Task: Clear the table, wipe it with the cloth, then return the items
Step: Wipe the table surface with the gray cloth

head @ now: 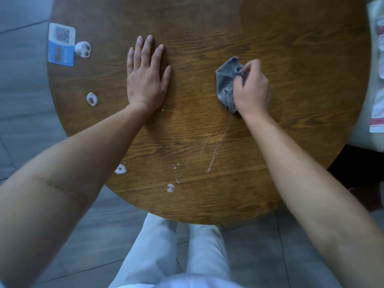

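Right hand (252,88) has its grip bunched round the grey cloth (226,84), just right of the flat, open left hand (145,80). I'd spread the cloth wider and sweep toward the foam blobs (91,98) left of that hand on the bench (207,28)

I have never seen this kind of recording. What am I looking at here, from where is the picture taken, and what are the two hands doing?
There is no machine here. A person wears a camera on the head, so the single picture looks down over their own arms onto a round wooden table.

The left hand lies flat on the wood, fingers straight. The right hand grips a crumpled grey cloth against the table.

On the surface you see several white foam blobs, for example one beside a blue and white QR-code sticker at the far left edge, and thin pale streaks nearer the person. Below the table edge are the person's light trousers.
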The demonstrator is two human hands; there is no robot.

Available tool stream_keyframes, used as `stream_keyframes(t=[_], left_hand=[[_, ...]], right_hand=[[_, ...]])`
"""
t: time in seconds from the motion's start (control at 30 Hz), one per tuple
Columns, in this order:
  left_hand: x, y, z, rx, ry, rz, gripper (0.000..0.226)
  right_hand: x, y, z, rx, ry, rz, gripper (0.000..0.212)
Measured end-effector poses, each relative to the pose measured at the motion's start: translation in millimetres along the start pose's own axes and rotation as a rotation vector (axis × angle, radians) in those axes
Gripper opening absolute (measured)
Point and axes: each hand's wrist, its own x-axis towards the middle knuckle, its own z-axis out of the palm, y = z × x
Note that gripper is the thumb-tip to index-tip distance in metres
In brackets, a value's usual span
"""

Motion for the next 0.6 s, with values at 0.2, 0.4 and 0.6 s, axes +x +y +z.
stream_keyframes(t=[0.2,0.4,0.6], left_hand=[[0.1,0.2,-0.1,0.003,0.012,0.001,0.059],[1.6,-0.2,-0.1,-0.001,0.023,0.003,0.058],[-0.7,1.2,0.1,0.006,0.019,0.001,0.059]], right_hand=[[-48.2,-16.0,26.3,-0.082,-0.106,-0.126,0.020],[-207.0,-18.8,33.4,-0.017,-0.325,-0.283,0.023],[-119.5,14.2,11.9,-0.055,-0.142,-0.135,0.021]])
